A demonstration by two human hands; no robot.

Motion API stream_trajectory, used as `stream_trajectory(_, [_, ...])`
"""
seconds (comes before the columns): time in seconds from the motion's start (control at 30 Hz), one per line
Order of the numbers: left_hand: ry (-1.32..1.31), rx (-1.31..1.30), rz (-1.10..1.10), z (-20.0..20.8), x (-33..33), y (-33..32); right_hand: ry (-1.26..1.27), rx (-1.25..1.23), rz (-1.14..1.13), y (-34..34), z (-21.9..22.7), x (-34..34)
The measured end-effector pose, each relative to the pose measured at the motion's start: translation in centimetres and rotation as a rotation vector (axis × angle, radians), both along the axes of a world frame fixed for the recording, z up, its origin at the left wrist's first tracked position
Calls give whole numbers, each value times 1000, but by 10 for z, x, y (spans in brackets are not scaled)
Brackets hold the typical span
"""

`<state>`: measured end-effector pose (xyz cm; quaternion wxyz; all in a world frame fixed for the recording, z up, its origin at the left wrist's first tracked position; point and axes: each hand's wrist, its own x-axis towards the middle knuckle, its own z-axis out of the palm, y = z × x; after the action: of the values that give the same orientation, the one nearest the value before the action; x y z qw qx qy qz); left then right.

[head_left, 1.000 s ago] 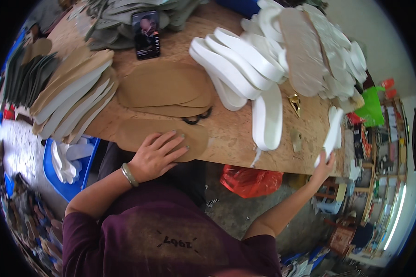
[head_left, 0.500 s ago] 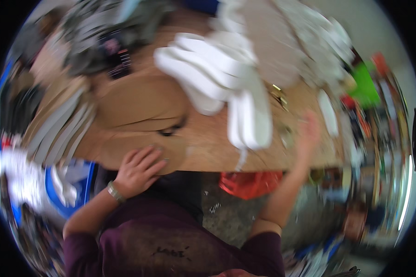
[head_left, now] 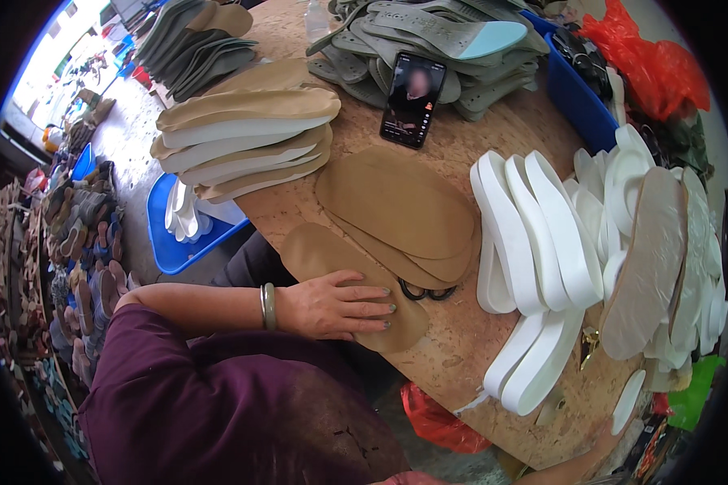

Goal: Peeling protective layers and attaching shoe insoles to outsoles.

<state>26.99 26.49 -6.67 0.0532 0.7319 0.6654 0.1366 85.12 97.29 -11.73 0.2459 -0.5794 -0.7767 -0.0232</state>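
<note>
My left hand [head_left: 344, 307], with a bangle at its wrist, lies flat, fingers stretched, on a brown insole-shaped sheet [head_left: 340, 255] at the table's near edge. Just beyond it, overlapping brown sheets [head_left: 396, 198] partly cover scissors, whose black handles [head_left: 425, 293] stick out. My right forearm [head_left: 578, 465] reaches to the lower right, past the table corner. The right hand's fingers cannot be made out there; a thin white sole piece [head_left: 628, 402] is nearest. Thick white shoe soles [head_left: 534, 234] stand stacked right of the brown sheets.
Brown-and-white insoles [head_left: 247, 141] are piled at the left edge, above a blue bin [head_left: 170, 242]. Grey soles [head_left: 453, 40] and a phone [head_left: 413, 101] occupy the back. Plastic-wrapped insoles [head_left: 647, 267] and a blue crate [head_left: 578, 93] are at right. A red bag [head_left: 441, 420] hangs below the edge.
The view has swung, so the table now appears tilted. My right hand, earlier open above the table's right part, has moved to the lower right. My left hand stays on the brown sheet.
</note>
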Motion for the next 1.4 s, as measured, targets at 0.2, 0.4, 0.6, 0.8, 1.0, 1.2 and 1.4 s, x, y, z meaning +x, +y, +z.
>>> stream_trajectory(0.2, [-20,48,-38,-3,-2,5,-195,161,-129,-16,8,-16])
stream_trajectory(0.4, [-77,36,13,0,2,-13,-129,-71,-330,-58,16,-58])
stream_trajectory(0.6, [-160,99,-24,-1,5,-17,-203,57,-337,-81,8,-36])
stream_trajectory(0.8, [-148,134,-31,-1,-1,-32,-19,130,-205,-40,6,-27])
stream_trajectory(1.0, [-141,175,65,3,4,-31,176,-201,309,-34,13,-64])
stream_trajectory(1.2, [-133,225,33,11,0,-17,101,-118,271,-30,8,-63])
stream_trajectory(1.4, [-190,318,-27,17,1,-11,-13,57,-3,-28,20,-42])
